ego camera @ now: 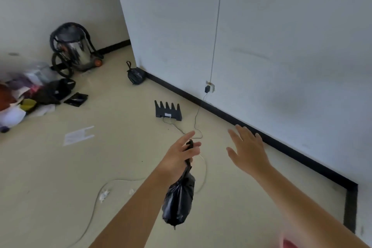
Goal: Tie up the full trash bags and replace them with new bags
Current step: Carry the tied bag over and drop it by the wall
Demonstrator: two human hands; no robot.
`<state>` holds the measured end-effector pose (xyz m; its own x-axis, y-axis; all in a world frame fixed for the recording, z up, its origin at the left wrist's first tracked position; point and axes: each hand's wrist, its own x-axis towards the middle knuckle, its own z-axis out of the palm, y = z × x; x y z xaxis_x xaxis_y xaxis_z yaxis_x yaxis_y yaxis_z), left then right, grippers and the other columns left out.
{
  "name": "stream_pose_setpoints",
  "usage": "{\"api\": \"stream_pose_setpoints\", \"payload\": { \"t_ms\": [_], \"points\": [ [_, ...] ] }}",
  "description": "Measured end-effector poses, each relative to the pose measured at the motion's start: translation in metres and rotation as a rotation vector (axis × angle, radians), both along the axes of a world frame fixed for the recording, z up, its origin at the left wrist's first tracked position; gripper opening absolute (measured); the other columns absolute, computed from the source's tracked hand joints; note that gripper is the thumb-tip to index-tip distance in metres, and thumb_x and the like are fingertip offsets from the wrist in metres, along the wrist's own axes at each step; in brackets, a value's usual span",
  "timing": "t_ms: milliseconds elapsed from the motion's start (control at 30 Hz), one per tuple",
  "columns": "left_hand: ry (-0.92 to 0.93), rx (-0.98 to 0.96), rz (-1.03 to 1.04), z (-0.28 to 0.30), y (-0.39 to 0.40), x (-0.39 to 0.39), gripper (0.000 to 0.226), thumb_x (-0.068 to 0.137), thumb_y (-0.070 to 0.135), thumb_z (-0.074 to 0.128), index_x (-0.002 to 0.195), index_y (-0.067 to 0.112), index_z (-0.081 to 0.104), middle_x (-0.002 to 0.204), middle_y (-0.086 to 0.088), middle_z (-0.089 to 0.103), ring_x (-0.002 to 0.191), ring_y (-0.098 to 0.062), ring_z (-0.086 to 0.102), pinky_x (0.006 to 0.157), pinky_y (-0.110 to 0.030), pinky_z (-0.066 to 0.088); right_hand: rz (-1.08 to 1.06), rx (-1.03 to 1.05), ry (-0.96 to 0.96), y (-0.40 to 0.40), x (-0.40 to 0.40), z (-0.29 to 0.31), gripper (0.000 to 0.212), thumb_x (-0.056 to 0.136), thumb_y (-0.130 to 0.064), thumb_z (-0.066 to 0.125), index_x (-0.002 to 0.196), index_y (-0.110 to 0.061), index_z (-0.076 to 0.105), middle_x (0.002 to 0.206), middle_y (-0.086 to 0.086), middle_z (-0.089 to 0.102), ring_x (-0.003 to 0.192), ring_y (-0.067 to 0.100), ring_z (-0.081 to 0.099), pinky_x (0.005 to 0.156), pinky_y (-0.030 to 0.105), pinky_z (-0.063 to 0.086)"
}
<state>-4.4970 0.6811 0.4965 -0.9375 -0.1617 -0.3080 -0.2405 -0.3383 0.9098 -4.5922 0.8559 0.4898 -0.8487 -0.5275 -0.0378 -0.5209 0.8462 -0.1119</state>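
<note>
My left hand [182, 156] holds the tied neck of a small black trash bag [179, 201], which hangs below it above the floor. To the right of it, my right hand [246, 151] is held out with fingers spread and nothing in it. A second tied black trash bag [135, 74] lies on the floor at the wall's corner, far ahead. A flat folded black bag [76, 99] lies on the floor at the left, beside a heap of rubbish.
A heap of mixed rubbish [22, 94] fills the left edge. A steel vacuum cleaner [74, 48] stands behind it. A black router [168, 110] sits on the floor with cables [198, 119] running to a wall socket [209, 86]. A paper sheet [77, 136] and a white cable [112, 183] lie on the floor.
</note>
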Motion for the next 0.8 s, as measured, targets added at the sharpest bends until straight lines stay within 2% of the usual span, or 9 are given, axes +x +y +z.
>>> {"api": "stream_pose_setpoints", "payload": {
  "t_ms": [67, 100, 200, 333, 467, 600, 800],
  "points": [
    [-0.039, 0.147, 0.084, 0.006, -0.046, -0.001, 0.04, 0.09, 0.001, 0.046, 0.122, 0.024, 0.042, 0.097, -0.009, 0.059, 0.073, -0.014, 0.05, 0.061, -0.023, 0.034, 0.058, 0.005, -0.013, -0.044, -0.012, 0.004, 0.055, 0.095, -0.037, 0.034, 0.144, -0.022, 0.013, 0.156, 0.004, 0.008, 0.144, 0.021, 0.007, 0.116, 0.044, 0.009],
    [-0.063, 0.143, 0.109, 0.006, -0.069, -0.003, 0.04, 0.09, 0.002, 0.046, 0.125, 0.021, 0.042, 0.093, -0.009, 0.06, 0.072, -0.014, 0.05, 0.06, -0.023, 0.032, 0.086, 0.001, -0.014, -0.065, -0.02, 0.005, 0.055, 0.095, -0.037, 0.034, 0.144, -0.021, 0.014, 0.155, 0.004, 0.009, 0.144, 0.022, 0.008, 0.116, 0.045, 0.01],
    [-0.134, -0.088, 0.107, 0.005, -0.13, -0.009, 0.041, 0.088, -0.001, 0.05, 0.128, 0.007, 0.046, 0.091, -0.006, 0.058, 0.071, -0.014, 0.049, 0.06, -0.022, 0.034, 0.16, -0.017, -0.009, -0.128, -0.049, 0.004, 0.055, 0.094, -0.037, 0.036, 0.143, -0.02, 0.017, 0.155, 0.005, 0.012, 0.143, 0.021, 0.009, 0.116, 0.045, 0.011],
    [-0.187, -0.332, 0.215, 0.005, -0.218, -0.032, 0.035, 0.085, -0.002, 0.056, 0.12, 0.003, 0.053, 0.078, -0.001, 0.056, 0.065, -0.012, 0.05, 0.058, -0.014, 0.042, 0.275, -0.034, 0.0, -0.213, -0.103, 0.001, 0.055, 0.093, -0.037, 0.039, 0.142, -0.019, 0.021, 0.152, 0.004, 0.017, 0.142, 0.019, 0.013, 0.115, 0.046, 0.014],
    [-0.222, -0.471, 0.379, 0.013, -0.297, -0.07, 0.034, 0.084, 0.002, 0.06, 0.117, 0.007, 0.056, 0.077, 0.0, 0.06, 0.069, -0.014, 0.053, 0.068, -0.017, 0.044, 0.401, -0.047, -0.011, -0.298, -0.17, 0.005, 0.056, 0.092, -0.038, 0.04, 0.141, -0.018, 0.023, 0.152, 0.003, 0.017, 0.142, 0.019, 0.012, 0.114, 0.044, 0.013],
    [-0.229, -0.565, 0.472, 0.024, -0.365, -0.122, 0.041, 0.082, 0.006, 0.063, 0.122, 0.01, 0.054, 0.084, 0.004, 0.063, 0.074, -0.007, 0.057, 0.084, -0.025, 0.041, 0.458, -0.026, -0.019, -0.382, -0.239, 0.015, 0.059, 0.093, -0.041, 0.038, 0.144, -0.021, 0.016, 0.155, 0.003, 0.01, 0.144, 0.021, 0.006, 0.115, 0.046, 0.008],
    [-0.21, -0.549, 0.523, 0.025, -0.458, -0.209, 0.049, 0.081, 0.009, 0.065, 0.128, 0.013, 0.049, 0.086, 0.005, 0.063, 0.072, -0.007, 0.056, 0.086, -0.026, 0.041, 0.472, 0.031, 0.012, -0.498, -0.325, 0.017, 0.058, 0.094, -0.042, 0.034, 0.144, -0.021, 0.012, 0.156, 0.006, 0.006, 0.144, 0.026, 0.002, 0.115, 0.049, 0.005]
  ]
}}
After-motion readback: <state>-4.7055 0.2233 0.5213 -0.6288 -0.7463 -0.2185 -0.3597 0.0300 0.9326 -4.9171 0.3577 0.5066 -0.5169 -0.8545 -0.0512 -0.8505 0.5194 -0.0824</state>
